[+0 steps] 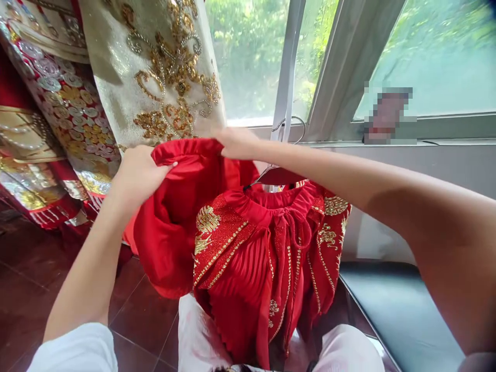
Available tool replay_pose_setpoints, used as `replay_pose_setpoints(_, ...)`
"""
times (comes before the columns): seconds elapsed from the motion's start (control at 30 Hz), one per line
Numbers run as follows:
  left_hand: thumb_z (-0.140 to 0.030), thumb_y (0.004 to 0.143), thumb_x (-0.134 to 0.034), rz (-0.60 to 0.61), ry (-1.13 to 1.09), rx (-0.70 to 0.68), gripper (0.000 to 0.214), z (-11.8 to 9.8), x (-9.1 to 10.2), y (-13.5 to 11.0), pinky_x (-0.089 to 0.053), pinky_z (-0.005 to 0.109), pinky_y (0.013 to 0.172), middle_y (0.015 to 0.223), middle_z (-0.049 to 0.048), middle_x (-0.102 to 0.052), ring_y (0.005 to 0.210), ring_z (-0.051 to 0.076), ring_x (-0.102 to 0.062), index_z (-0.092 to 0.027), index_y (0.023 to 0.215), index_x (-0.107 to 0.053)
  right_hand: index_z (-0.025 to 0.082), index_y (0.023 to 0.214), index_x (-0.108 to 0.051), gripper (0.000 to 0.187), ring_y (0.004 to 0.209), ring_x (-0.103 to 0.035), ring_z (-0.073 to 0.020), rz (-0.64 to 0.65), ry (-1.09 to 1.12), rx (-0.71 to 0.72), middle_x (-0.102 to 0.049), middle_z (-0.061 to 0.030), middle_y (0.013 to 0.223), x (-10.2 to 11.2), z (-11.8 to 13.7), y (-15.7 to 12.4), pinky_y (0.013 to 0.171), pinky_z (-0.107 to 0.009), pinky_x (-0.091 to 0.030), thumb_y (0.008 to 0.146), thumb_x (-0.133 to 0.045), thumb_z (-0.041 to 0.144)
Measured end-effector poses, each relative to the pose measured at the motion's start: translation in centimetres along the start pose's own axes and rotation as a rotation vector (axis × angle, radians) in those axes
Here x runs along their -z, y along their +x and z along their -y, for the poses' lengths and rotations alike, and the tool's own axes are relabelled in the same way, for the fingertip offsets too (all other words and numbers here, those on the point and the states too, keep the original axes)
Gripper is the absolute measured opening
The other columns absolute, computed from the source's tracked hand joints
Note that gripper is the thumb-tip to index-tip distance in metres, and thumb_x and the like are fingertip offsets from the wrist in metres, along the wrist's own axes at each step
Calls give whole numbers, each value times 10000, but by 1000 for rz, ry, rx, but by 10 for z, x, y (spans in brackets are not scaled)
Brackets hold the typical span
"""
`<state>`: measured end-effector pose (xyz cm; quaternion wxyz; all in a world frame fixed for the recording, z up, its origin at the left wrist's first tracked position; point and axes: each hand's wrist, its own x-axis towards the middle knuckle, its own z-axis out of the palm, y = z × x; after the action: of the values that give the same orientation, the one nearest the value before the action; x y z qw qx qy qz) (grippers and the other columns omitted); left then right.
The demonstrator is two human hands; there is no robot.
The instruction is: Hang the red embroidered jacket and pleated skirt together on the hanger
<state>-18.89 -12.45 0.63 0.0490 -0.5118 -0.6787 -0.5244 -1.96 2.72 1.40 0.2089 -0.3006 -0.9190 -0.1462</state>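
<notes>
A plain red skirt (166, 253) with a gathered elastic waistband hangs from both hands. My left hand (137, 170) is closed on the left part of its waistband, thumb lying along the top edge. My right hand (238, 143), slightly blurred, grips the same band farther right, so the waist is held stretched between them. Just to the right and nearer me is a red pleated skirt (248, 274) with gold embroidery, beaded edges and a drawstring bow. A thin metal hanger hook (259, 176) shows by its waist.
Beaded cream fabric (155, 67) and sequinned red garments (73, 103) hang at the left. A white strap (285, 72) drops before the window, with a wire hook (302, 129) beside it. A black padded seat (391, 299) stands right, above dark red floor tiles (135, 315).
</notes>
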Motion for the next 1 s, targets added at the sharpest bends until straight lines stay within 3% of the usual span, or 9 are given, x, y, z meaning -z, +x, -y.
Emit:
replay_pose_setpoints(0.13, -353, 874, -541, -62, 677, -255, 173, -3, -11, -74, -389, 338, 579, 552, -16, -334, 528, 227, -488, -209, 807, -611, 200, 1216, -581, 449, 902, -619, -235, -140, -219, 25, -641, -52, 866, 34, -6, -24, 707, -287, -363, 809, -460, 53)
replay_pose_setpoints(0.23, -392, 888, -475, 297, 768, -275, 294, 0, -43, -141, -349, 326, 445, 560, 71, -521, 482, 279, -564, -167, 888, -664, 256, 1190, -622, 492, 789, -606, -195, 8, -233, 75, -637, -38, 818, 24, -5, -51, 641, -273, -334, 752, -525, 54)
replay_pose_setpoints(0.37, -372, 823, -616, 727, 614, -389, 417, 7, -81, -188, -502, 362, 577, 979, 260, -688, 863, 370, -698, -112, 1146, -656, 271, 1158, -670, 533, 574, -509, -131, 215, -105, 14, -665, -65, 841, -12, -14, -74, 499, -267, -270, 690, -542, 51)
replay_pose_setpoints(0.43, -512, 827, -601, 765, 515, -389, 500, 10, -86, -180, -527, 394, 652, 998, 241, -698, 876, 364, -699, -121, 1132, -662, 272, 1188, -660, 580, 521, -462, -108, 227, -51, -51, -673, -71, 865, -21, -19, -78, 473, -266, -252, 677, -518, 37)
replay_pose_setpoints(0.53, -585, 870, -505, 426, 367, -419, 581, 10, -87, -135, -500, 422, 866, 1169, 210, -663, 1050, 333, -650, -148, 1244, -591, 239, 1210, -644, 611, 556, -477, -103, 132, 59, -101, -675, -72, 887, -21, -21, -76, 478, -254, -271, 658, -497, 24)
replay_pose_setpoints(0.6, -617, 783, -615, 270, 265, -429, 743, 7, -96, -97, -444, 431, 968, 1317, 210, -579, 1204, 351, -552, -137, 1339, -502, 196, 1179, -655, 581, 622, -510, -118, 54, 142, -85, -669, -68, 861, -18, -20, -73, 501, -249, -307, 648, -496, 23)
replay_pose_setpoints(0.73, -550, 652, -725, 634, 10, -352, 584, -4, -127, -44, -488, 359, 749, 1023, 133, -701, 901, 289, -648, -156, 1076, -641, 142, 1077, -685, 463, 700, -541, -139, -25, 205, -61, -659, -59, 813, -8, -12, -72, 562, -259, -354, 670, -493, 36)
replay_pose_setpoints(0.9, -288, 639, -617, 752, -81, -372, 118, -12, -134, -30, -360, 274, 549, 582, -8, -558, 555, 143, -484, -172, 634, -595, 210, 1102, -677, 363, 865, -583, -179, -167, 104, 57, -680, -61, 989, 14, -26, -122, 705, -293, -408, 813, -464, 160)
replay_pose_setpoints(1.0, -273, 599, -616, 913, -198, -352, 88, -13, -122, -20, -380, 279, 531, 578, -10, -562, 547, 154, -493, -187, 614, -607, 205, 1051, -689, 310, 907, -597, -197, -415, 143, -242, -686, -75, 980, 13, -67, -175, 790, -321, -430, 863, -455, 282)
